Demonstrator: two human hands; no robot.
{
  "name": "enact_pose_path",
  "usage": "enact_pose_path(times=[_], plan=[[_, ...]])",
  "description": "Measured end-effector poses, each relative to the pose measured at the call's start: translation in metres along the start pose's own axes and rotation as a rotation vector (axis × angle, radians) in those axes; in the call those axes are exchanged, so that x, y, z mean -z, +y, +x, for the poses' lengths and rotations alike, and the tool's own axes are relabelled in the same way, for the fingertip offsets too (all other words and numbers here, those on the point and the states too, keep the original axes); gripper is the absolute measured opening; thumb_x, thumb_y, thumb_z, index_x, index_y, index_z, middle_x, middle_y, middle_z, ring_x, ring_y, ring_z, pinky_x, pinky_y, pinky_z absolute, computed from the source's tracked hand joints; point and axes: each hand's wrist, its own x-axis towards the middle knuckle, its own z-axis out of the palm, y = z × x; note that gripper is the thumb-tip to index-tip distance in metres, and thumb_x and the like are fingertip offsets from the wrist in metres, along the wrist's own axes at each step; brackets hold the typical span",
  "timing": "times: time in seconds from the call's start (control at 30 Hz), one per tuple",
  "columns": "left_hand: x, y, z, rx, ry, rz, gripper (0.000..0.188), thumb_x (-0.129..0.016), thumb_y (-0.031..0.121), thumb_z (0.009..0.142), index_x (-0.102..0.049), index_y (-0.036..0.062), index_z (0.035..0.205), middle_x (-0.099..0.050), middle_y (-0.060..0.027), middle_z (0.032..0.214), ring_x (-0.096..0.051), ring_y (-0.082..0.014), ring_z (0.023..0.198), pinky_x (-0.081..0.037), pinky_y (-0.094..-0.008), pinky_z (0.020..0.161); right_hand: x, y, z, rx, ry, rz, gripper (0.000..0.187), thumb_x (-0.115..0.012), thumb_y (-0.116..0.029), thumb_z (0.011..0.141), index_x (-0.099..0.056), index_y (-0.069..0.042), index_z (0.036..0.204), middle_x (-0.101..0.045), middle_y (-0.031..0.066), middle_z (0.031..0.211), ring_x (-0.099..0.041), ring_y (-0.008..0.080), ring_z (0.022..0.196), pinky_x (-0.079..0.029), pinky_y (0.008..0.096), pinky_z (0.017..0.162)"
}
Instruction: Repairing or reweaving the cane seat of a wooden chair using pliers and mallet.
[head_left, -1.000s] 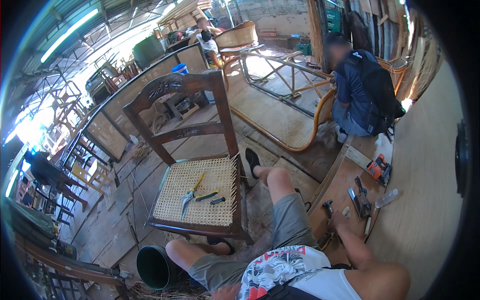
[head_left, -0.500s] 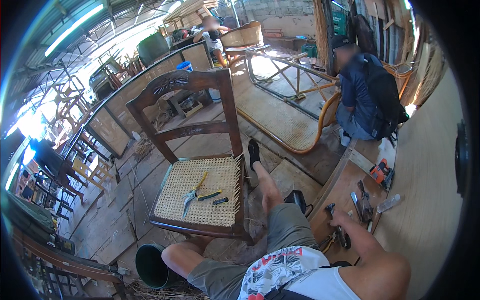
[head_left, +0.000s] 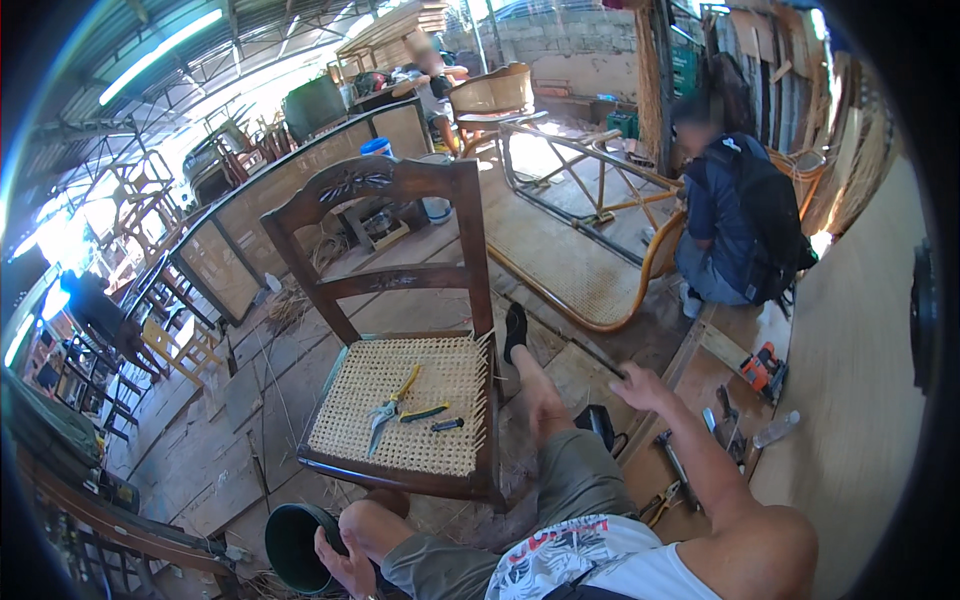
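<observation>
My right hand (head_left: 642,386) is out over the floor to the right of my leg, its fingers closed. A thin, dark rod-shaped tool (head_left: 598,360) seems to stick out of it toward the far left; its kind is unclear. Low at the left, my left hand (head_left: 345,565) is open beside my knee, next to a dark green bucket (head_left: 290,548). Before me stands a dark wooden chair (head_left: 378,280) with a woven cane seat (head_left: 350,405). On the seat lie yellow-handled shears (head_left: 393,408), a yellow-and-black hand tool (head_left: 424,412) and a small dark tool (head_left: 447,425).
On a low bench at right lie a hammer (head_left: 680,465), pliers (head_left: 660,503), an orange-and-black power tool (head_left: 765,372) and a clear bottle (head_left: 776,430). A person (head_left: 735,210) crouches by a rattan frame (head_left: 570,265). Another person (head_left: 435,85) is at the back.
My right hand has left the hammer on the bench and moved forward and left, out over the floor. My left hand has come into view beside the bucket.
</observation>
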Motion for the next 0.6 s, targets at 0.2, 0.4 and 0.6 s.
enact_pose_path(times=[0.2, 0.4, 0.6], plan=[[-0.04, -0.125, 0.004, 0.611, -0.091, -0.538, 0.084, -0.043, 0.069, 0.102, -0.046, 0.0005, 0.15, -0.051, -0.0122, 0.149, -0.049, -0.0238, 0.132, -0.038, -0.0357, 0.111, -0.003, -0.149, 0.121, 0.443, 0.08, 0.69, 0.09, -0.071, -0.051, 0.093, -0.031, 0.002, 0.155, -0.055, 0.0299, 0.141, -0.061, 0.0347, 0.127, -0.049, 0.0411, 0.105], [-0.042, -0.147, 0.018, 0.517, -0.08, -0.639, 0.071, -0.046, 0.062, 0.103, -0.05, 0.0064, 0.147, -0.057, -0.0061, 0.136, -0.051, -0.0184, 0.113, -0.04, -0.031, 0.093, -0.018, -0.234, 0.215, 0.518, 0.066, 0.71, 0.099, -0.068, -0.057, 0.094, -0.022, 0.004, 0.157, -0.045, 0.0271, 0.151, -0.046, 0.0325, 0.142, -0.042, 0.0401, 0.112], [-0.03, -0.124, 0.016, 0.601, -0.093, -0.626, 0.074, -0.042, 0.066, 0.102, -0.052, 0.008, 0.146, -0.06, -0.0044, 0.123, -0.049, -0.0167, 0.095, -0.037, -0.0301, 0.078, -0.043, -0.261, 0.233, 0.353, 0.119, 0.642, 0.096, -0.058, -0.078, 0.088, -0.049, 0.005, 0.136, -0.065, 0.0289, 0.126, -0.062, 0.0389, 0.123, -0.048, 0.0443, 0.104]])
